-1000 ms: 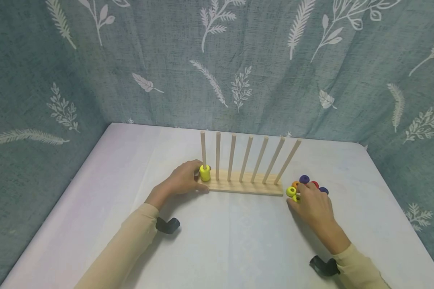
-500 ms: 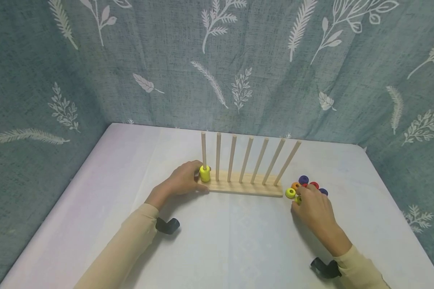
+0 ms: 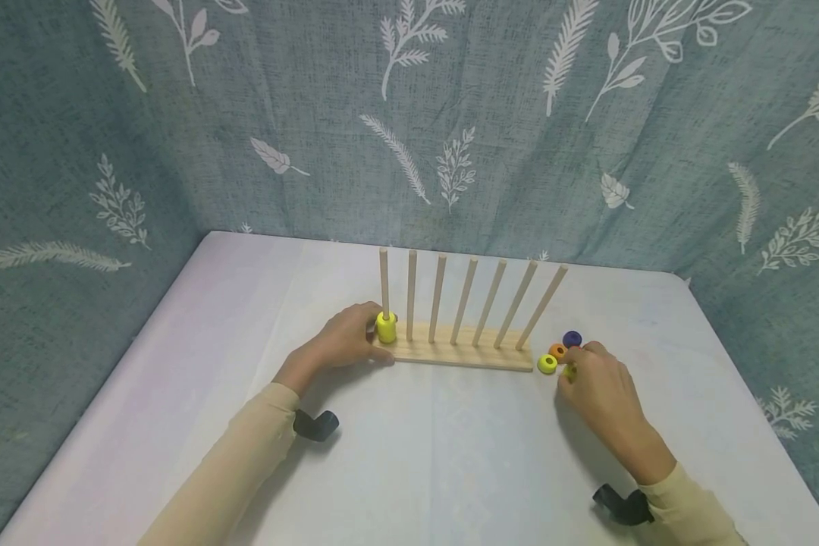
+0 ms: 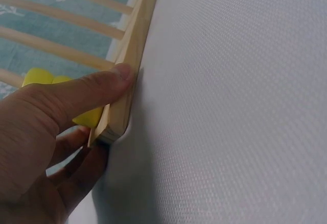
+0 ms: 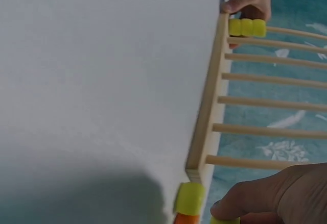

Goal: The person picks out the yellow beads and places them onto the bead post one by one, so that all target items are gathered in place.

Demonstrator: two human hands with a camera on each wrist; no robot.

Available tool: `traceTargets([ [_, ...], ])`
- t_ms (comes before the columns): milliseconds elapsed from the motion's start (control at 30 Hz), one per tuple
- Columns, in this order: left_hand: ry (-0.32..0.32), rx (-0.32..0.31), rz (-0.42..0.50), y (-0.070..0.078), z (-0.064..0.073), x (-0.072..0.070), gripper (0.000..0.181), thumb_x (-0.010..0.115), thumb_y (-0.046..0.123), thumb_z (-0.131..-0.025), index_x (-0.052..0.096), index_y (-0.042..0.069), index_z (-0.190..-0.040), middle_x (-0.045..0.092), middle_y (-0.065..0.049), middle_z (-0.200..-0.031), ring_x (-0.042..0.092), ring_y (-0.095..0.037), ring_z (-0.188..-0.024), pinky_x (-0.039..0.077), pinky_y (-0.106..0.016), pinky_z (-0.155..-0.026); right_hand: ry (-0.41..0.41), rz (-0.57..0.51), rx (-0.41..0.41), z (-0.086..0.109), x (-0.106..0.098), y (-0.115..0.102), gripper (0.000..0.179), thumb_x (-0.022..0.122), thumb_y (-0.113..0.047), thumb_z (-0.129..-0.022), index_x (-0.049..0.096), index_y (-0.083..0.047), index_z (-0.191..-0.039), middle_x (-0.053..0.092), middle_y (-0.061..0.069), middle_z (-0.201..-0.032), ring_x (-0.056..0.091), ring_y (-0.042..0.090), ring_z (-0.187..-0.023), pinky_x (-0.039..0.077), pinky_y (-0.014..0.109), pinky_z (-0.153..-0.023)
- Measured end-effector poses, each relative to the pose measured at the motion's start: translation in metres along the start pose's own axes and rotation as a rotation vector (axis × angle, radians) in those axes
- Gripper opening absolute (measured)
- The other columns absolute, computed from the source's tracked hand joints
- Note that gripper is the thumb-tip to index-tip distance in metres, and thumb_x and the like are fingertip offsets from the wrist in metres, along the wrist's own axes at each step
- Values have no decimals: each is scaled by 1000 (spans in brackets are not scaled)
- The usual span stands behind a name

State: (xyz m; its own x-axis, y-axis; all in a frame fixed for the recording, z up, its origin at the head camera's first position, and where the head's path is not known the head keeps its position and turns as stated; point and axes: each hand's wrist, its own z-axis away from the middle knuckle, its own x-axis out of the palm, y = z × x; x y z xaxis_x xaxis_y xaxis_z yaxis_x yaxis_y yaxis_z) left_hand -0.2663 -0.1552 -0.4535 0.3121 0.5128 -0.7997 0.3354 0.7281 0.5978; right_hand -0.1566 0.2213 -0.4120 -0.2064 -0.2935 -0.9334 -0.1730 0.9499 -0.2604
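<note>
My left hand [image 3: 344, 337] grips the left end of the wooden peg rack [image 3: 464, 353], its thumb along the front edge in the left wrist view. Three yellow beads [image 5: 247, 27] are stacked at the foot of the leftmost peg, beside that hand. Right of the rack, my right hand [image 3: 600, 387] pinches a yellow bead [image 3: 570, 371] between thumb and fingers. Close by on the table lie another yellow bead [image 3: 547, 364], an orange bead [image 3: 557, 351] and a dark blue bead [image 3: 572, 339]. The hand hides the rest of this bead group.
The rack's other upright pegs [image 3: 437, 299] are bare and stand in a row. A white cloth [image 3: 409, 455] covers the table. Patterned green-blue fabric [image 3: 314, 121] hangs behind and at both sides. A black wrist mount [image 3: 317, 426] sticks out from the left sleeve, another [image 3: 622, 506] from the right.
My right hand has shifted slightly right, and the yellow bead at its fingertips has moved with it. The red beads and the right-hand blue one are now hidden behind it. The left hand stays put.
</note>
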Motion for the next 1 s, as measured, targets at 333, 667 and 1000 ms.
traceTargets([
  [333, 5, 23, 12, -2, 0, -2, 63, 93, 31, -68, 64, 10, -120, 64, -3, -111, 55, -22, -99, 45, -44, -94, 52, 6, -33, -7, -22, -5, 20, 71, 6, -71, 71, 8, -91, 59, 19, -82, 43, 22, -54, 34, 33, -46],
  [667, 2, 32, 13, -4, -1, -1, 59, 93, 32, -67, 64, 12, -116, 63, -1, -111, 54, -22, -98, 45, -42, -93, 96, 9, -107, -13, -54, -24, 21, 79, 4, -71, 72, 6, -91, 60, 17, -81, 42, 18, -51, 35, 30, -45],
  [1000, 3, 18, 26, -5, 1, 0, 64, 93, 32, -68, 64, 10, -121, 64, -4, -116, 57, -24, -106, 44, -46, -98, 164, 10, -217, -22, -80, -51, 23, 78, 6, -70, 72, 5, -92, 62, 17, -86, 52, 19, -56, 42, 32, -49],
])
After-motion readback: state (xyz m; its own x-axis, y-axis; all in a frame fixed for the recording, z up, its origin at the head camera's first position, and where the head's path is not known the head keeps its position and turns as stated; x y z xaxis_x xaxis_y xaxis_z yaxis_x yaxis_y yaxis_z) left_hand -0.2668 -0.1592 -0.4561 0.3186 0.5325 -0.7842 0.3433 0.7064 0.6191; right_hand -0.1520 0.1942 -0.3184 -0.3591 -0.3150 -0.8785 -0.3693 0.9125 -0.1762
